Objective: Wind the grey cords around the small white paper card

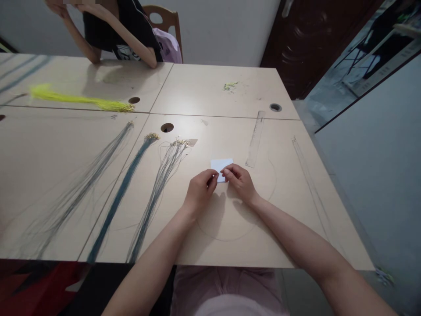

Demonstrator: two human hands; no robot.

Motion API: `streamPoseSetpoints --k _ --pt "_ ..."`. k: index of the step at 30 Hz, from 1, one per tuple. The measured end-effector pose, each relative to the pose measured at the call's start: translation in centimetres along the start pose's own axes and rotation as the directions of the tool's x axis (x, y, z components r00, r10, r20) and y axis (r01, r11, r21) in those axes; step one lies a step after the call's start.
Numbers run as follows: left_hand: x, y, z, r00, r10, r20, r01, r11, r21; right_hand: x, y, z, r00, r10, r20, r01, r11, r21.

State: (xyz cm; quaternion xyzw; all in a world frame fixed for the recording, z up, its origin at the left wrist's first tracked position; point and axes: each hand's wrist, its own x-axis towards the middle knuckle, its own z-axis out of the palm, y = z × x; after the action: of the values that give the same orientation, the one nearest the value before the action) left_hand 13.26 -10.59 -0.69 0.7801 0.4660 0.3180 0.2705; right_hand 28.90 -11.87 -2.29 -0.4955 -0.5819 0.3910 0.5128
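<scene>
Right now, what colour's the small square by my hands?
The small square looks bluish-white, best in the head view.

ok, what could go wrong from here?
The thin strand curves past the right forearm, so the arm might snag it. The paper lies by the left hand and right hand; a bump could shift it. The left forearm is close to the nearest grey bundle and might tangle it.

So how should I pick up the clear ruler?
Probably with your right hand, from above, pinching the long edges near the middle. The clear ruler lies flat, long and narrow, beyond that hand, pointing away from you.
</scene>
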Motion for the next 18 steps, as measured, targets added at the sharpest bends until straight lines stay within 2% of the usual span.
streamPoseSetpoints --k 7,18 --pt "-0.06 -0.13 -0.04 0.992 0.130 0.004 -0.130 0.984 0.122 0.06 -0.33 -0.01 1.000 -0.021 -0.009 0.021 0.998 -0.054" --pt "-0.06 -0.18 0.02 0.989 0.132 -0.063 -0.128 0.990 0.067 0.02 -0.14 0.03 1.000 0.008 -0.018 -0.008 1.000 -0.014"
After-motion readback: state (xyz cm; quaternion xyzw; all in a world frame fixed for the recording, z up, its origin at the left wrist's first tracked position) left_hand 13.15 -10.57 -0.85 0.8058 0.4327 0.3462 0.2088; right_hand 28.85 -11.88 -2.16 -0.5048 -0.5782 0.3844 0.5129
